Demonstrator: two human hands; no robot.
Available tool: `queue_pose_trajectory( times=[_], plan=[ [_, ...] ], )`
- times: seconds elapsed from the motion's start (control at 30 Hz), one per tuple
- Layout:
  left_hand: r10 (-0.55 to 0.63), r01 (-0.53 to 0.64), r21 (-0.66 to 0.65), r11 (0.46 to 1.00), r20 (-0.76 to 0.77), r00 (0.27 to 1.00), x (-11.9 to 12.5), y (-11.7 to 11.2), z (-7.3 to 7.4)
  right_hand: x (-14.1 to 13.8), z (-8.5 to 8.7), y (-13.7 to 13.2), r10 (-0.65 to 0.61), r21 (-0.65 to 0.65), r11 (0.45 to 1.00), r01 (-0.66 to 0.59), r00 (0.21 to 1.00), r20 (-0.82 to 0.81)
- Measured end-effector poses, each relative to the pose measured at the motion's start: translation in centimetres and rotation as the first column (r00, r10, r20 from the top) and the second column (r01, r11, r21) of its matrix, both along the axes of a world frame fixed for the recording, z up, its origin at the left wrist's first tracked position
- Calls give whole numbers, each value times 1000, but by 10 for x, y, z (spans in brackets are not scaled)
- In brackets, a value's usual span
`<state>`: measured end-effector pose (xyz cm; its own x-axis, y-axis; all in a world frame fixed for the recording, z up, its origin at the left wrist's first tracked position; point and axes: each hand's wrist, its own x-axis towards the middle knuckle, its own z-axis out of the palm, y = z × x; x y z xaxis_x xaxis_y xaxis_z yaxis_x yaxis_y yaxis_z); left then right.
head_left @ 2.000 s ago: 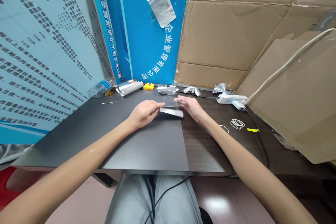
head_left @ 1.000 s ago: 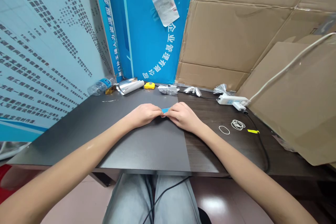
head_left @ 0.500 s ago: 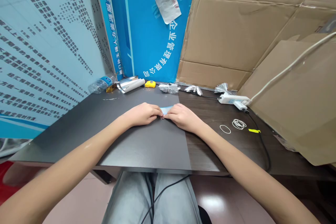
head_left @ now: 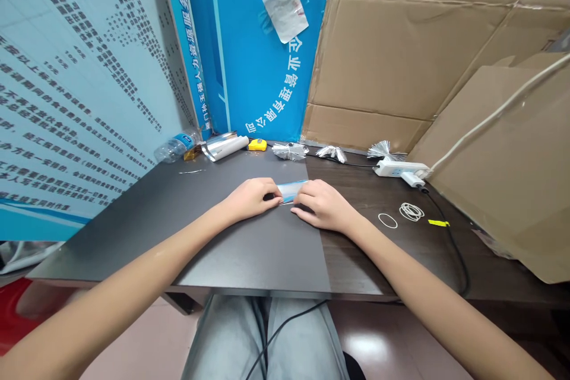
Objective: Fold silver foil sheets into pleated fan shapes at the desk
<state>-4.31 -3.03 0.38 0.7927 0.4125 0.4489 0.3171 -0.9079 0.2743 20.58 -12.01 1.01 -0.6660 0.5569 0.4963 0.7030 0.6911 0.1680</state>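
A small flat strip of shiny, clear-looking film with blue edges (head_left: 289, 190) lies on the grey part of the tabletop between my hands. Its exact kind I cannot make out. My left hand (head_left: 257, 197) pinches the left end, thumb and fingertips meeting near its lower corner. Over the right end bend the fingers of my right hand (head_left: 321, 205), holding it down. The right thumb sits a little lower, slightly apart from the index finger. A thin pale line shows along the strip's lower edge. Both ends are partly hidden by my fingers.
Along the back lie a plastic bottle (head_left: 178, 146), a silvery roll (head_left: 225, 146), a yellow tape measure (head_left: 257, 145) and bundles of silvery ties (head_left: 289, 151). To the right are a white power strip (head_left: 401, 170), white rubber bands (head_left: 412, 212), a yellow strip (head_left: 439, 223) and a black cable (head_left: 454, 249).
My hands have moved slightly apart, so more of the film strip shows between them. The right thumb has come away from the fingers. The whole view has shifted a little.
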Motion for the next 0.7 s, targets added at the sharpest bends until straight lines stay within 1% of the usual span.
queue_pose_trajectory(
  times=[0.1, 0.17, 0.4, 0.7],
  plan=[
    [2, -2, -20, 1000, 8, 1000, 0, 1, 0, 2, -6, -3, -21, 13, 1000, 21, 1000, 2],
    [-4, 5, -31, 1000, 11, 1000, 0, 1, 0, 2, -7, -5, -25, -2, 1000, 25, 1000, 7],
    [-12, 12, -40, 999, 22, 1000, -1, 2, 0, -2, -4, -7, -43, -80, 996, 43, 999, 6],
    [-24, 25, -62, 998, 26, 999, -2, 3, -1, -2, -3, -7, -35, -66, 997, 36, 999, 6]
  ],
)
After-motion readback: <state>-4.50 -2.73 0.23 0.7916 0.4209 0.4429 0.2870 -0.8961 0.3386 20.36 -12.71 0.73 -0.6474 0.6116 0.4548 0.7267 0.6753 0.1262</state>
